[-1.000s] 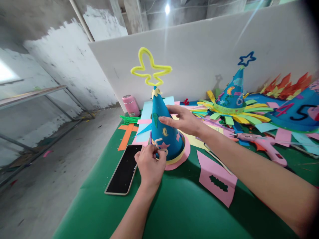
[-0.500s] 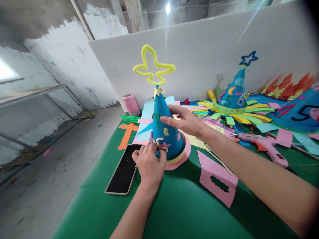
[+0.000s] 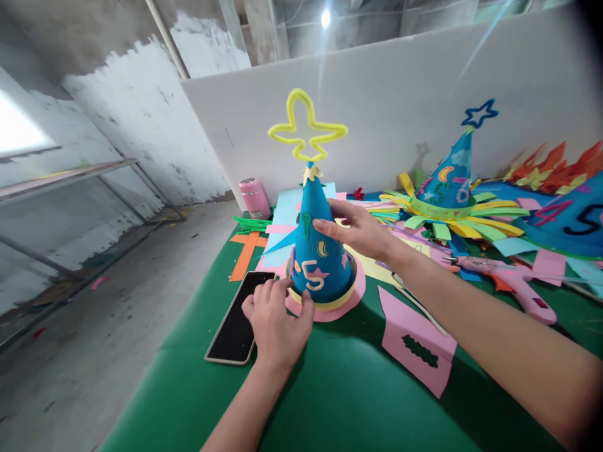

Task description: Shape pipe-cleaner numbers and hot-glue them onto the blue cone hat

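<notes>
A blue cone party hat [image 3: 331,274] stands upright on the table, with a pink and pale yellow brim. A yellow pipe-cleaner star [image 3: 301,129] rises from its tip. On its front is a white numeral 5 [image 3: 313,275], near a pink star and a yellow moon. My right hand [image 3: 358,227] grips the cone's upper right side, thumb on the front and fingers partly hidden behind. My left hand [image 3: 281,317] is just in front of the hat's lower left, thumb and forefinger apart, nothing visible between them. Beneath it lies a black-screened phone [image 3: 230,333].
On the right lie a pink glue gun [image 3: 516,279] and a pink paper sheet with a cut-out [image 3: 400,326]. Behind are a fringed blue hat [image 3: 450,176], another blue hat [image 3: 572,220] and a pink bottle [image 3: 254,198]. Green pipe cleaners [image 3: 252,225] lie at the left edge.
My left thumb and fingers have come off the white numeral 5 and spread, leaving it fully visible. My right hand keeps its hold on the hat. The view has shifted slightly left.
</notes>
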{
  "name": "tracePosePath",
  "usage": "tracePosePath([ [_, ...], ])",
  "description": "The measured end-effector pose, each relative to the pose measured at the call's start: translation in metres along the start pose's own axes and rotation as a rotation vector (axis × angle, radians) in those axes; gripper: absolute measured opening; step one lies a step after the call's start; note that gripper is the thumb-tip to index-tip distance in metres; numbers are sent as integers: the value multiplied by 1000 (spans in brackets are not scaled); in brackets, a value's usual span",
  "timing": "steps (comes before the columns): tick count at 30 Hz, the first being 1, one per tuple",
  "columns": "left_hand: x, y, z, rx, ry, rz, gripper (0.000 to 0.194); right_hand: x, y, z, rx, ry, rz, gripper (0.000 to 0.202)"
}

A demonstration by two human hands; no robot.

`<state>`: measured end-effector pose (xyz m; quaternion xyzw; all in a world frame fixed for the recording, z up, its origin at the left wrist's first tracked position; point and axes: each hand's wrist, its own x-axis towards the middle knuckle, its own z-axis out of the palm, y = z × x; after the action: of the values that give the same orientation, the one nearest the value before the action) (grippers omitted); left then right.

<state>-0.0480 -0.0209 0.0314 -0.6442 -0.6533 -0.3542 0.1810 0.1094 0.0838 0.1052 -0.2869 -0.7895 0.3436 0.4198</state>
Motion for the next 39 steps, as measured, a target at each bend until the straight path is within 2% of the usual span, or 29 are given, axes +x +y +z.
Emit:
tracePosePath([
  [4,-5,1,7,42,5,117,22,0,1,1,11,5,-16,30],
  [11,-2,0,15,56,91,337,5,0,4,3,70,4,-9,31],
  [17,-2,-4,15,99,112,467,6,-3,6,4,136,5,-4,32],
  [27,-2,-9,16,143,135,475,10,-4,7,5,191,16,13,34],
  [34,-9,-14,12,10,84,457,17,-5,5,5,188,27,7,34],
  [39,-8,-13,7,-8,136,362,11,-6,6,5,190,27,17,33],
])
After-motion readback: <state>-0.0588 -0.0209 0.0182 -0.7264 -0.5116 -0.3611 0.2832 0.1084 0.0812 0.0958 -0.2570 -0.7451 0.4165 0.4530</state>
